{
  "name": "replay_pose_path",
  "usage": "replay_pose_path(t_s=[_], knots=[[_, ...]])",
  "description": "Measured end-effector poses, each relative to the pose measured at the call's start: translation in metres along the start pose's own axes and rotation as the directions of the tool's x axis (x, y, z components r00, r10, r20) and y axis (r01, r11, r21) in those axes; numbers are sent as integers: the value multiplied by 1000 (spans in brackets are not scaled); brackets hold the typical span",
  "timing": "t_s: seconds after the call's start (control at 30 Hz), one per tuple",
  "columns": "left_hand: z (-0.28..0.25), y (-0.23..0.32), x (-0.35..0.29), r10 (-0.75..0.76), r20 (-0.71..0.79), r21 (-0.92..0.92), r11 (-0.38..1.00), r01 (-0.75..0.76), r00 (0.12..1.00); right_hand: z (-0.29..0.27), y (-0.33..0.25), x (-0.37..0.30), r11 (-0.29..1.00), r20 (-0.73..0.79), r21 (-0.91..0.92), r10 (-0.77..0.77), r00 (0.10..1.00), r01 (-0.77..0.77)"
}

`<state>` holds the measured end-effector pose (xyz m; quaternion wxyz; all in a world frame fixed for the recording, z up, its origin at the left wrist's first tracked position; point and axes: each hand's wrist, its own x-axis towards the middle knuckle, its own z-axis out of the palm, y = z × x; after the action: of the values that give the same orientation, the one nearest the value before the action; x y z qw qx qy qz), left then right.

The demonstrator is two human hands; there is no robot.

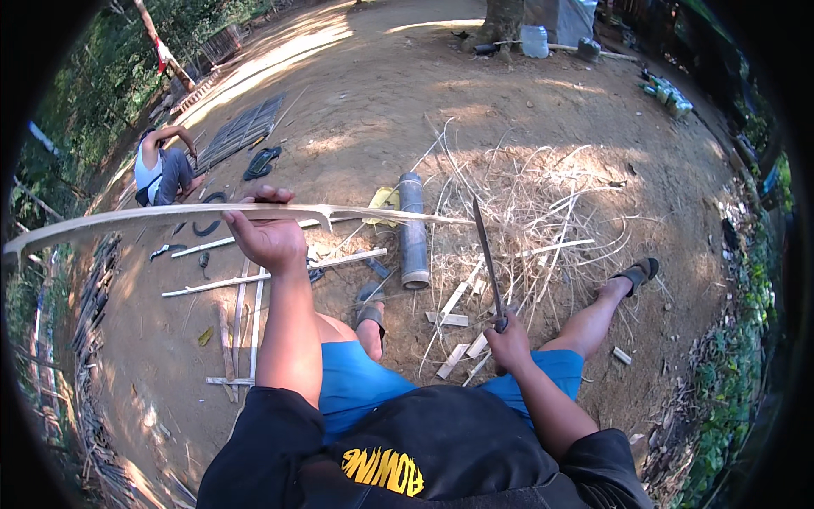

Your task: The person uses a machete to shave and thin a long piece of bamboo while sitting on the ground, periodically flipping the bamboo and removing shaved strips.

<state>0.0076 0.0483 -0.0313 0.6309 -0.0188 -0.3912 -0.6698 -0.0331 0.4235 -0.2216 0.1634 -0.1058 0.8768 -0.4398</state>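
My left hand [273,239] is raised with its palm turned up. Across it, between thumb and fingers, lies a long pale bamboo strip [161,214], which I grip. The strip runs from the far left rim to a thin end near the knife, and a split piece sticks out from its underside. In my right hand [509,343] is the handle of a long knife [487,246], its dark blade pointing up and away from me. The blade's upper part stands close to the strip's thin end; whether they touch I cannot tell.
A bamboo tube [413,229] lies ahead, beside a wide heap of shavings [543,212]. Bamboo offcuts [453,360] lie near my feet, and pale sticks [254,280] to the left. Farther left, another person [165,165] squats near a slatted panel [242,131].
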Motion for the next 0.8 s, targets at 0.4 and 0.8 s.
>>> replay_pose_path(t_s=[0.4,0.8], knots=[[26,10,-22,120,69,210,969,-132,990,39,-80,17,988,211,132,-110,971,83],[44,9,-42,121,-133,223,971,-89,984,75,-38,92,999,202,17,-53,978,50]])
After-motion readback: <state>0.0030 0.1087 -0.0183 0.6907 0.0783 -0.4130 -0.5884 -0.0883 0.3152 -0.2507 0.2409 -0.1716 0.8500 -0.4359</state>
